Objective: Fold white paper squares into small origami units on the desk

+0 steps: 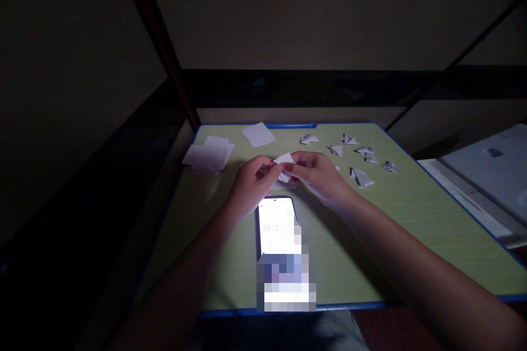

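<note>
Grip: left hand (252, 180) and right hand (319, 174) pinch a small paper piece (285, 167) between closed fingertips, above the lit phone (276, 225).
Risk: dim light could cause a crooked crease or a slip.
Surface: green desk (411, 214), blue-edged; paper stack (208, 154), folded pieces (361, 176).
Room: dark, bare walls.

- The room is dim; the plain wall (288, 5) lies in shadow.
- A green desk (411, 214) with a blue rim is the brightest surface.
- A reddish-brown post (158, 33) slants up from its far left corner.
- A dark rail (329, 88) runs behind it.
- A pale grey table (486, 170) stands to the right.
</note>
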Tool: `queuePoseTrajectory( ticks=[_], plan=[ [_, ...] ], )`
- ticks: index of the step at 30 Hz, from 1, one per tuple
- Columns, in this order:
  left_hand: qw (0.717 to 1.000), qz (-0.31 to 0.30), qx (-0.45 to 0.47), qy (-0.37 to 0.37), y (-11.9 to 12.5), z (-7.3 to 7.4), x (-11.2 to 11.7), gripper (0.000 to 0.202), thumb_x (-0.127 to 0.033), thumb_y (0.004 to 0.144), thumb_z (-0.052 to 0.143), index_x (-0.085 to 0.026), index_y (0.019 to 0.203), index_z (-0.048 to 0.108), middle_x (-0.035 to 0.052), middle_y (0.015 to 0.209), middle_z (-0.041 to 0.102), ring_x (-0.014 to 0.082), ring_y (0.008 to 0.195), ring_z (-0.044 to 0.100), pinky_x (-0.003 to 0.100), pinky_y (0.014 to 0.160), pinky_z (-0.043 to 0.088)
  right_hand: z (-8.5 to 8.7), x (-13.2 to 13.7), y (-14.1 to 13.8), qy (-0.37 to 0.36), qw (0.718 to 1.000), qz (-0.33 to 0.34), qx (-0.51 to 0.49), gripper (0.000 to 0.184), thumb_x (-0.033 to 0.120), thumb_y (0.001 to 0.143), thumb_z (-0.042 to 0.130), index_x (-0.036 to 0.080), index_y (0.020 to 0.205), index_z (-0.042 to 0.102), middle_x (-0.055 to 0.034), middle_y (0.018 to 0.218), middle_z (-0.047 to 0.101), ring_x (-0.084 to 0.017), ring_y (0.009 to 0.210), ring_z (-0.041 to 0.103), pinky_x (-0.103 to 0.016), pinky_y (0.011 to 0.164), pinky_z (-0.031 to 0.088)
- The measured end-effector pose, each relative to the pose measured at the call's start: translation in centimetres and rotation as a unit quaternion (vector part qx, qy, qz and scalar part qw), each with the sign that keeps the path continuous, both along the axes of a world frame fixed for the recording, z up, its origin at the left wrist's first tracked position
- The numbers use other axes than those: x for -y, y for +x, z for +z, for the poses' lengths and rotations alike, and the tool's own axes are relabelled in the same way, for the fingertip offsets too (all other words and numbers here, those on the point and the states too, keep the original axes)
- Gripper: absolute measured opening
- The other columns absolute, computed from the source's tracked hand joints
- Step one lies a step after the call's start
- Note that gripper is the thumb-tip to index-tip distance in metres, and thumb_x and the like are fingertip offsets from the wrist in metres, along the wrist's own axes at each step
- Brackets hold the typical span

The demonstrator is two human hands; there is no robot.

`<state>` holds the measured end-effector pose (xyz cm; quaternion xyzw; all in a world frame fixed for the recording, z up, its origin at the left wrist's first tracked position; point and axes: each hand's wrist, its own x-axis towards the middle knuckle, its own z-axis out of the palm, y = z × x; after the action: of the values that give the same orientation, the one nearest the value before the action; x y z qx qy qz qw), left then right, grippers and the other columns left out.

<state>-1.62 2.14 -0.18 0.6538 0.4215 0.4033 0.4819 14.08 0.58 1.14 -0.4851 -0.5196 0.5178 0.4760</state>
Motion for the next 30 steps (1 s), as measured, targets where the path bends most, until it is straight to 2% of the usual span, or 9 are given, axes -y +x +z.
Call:
queuePoseTrajectory(
  ticks=[10, 16, 25, 30],
  plan=[
    [0.999, 0.027, 0.005, -0.016, 0.2, 0.7, 0.0, 0.015, -0.025, 0.083, 0.054, -0.016, 0.071, 0.056, -0.0048, 0.051, 0.051, 0.006, 0.04, 0.043, 0.018, 0.037, 0.029, -0.4, 0.4, -0.1, 0.016, 1.0, 0.005, 0.009, 0.03, 0.039, 0.066, 0.077, 0.013, 0.076, 0.065, 0.0008, 0.066, 0.06, -0.01, 0.058, 0.049, -0.026, 0.056, 0.035],
    [0.999, 0.04, -0.007, -0.003, 0.3, 0.8, 0.2, 0.018, -0.025, 0.083, 0.053, -0.016, 0.068, 0.055, -0.0041, 0.049, 0.052, 0.0065, 0.04, 0.043, 0.019, 0.039, 0.03, -0.6, 0.6, -0.5, 0.028, 0.999, -0.028, 0.011, 0.03, 0.041, 0.065, 0.076, 0.015, 0.073, 0.062, 0.0006, 0.066, 0.059, -0.011, 0.059, 0.049, -0.026, 0.056, 0.035],
    [0.997, 0.019, -0.026, 0.067, 0.2, -0.3, 0.2, 0.017, -0.031, 0.082, 0.053, -0.017, 0.071, 0.054, -0.0036, 0.055, 0.053, 0.0094, 0.051, 0.051, 0.019, 0.047, 0.036, -1.5, 0.4, -0.5, 0.025, 0.999, -0.047, -0.001, 0.026, 0.038, 0.067, 0.073, 0.015, 0.072, 0.06, 0.0006, 0.066, 0.058, -0.012, 0.059, 0.049, -0.026, 0.056, 0.037],
    [0.996, 0.025, -0.03, 0.076, 0.2, -0.6, 0.1, 0.016, -0.03, 0.083, 0.053, -0.017, 0.074, 0.055, -0.0008, 0.065, 0.059, 0.0091, 0.055, 0.052, 0.019, 0.049, 0.037, -1.4, 0.5, -0.6, 0.03, 0.998, -0.06, 0.01, 0.028, 0.04, 0.065, 0.073, 0.016, 0.068, 0.058, 0.0003, 0.064, 0.058, -0.012, 0.057, 0.049, -0.027, 0.054, 0.036]
  ],
)
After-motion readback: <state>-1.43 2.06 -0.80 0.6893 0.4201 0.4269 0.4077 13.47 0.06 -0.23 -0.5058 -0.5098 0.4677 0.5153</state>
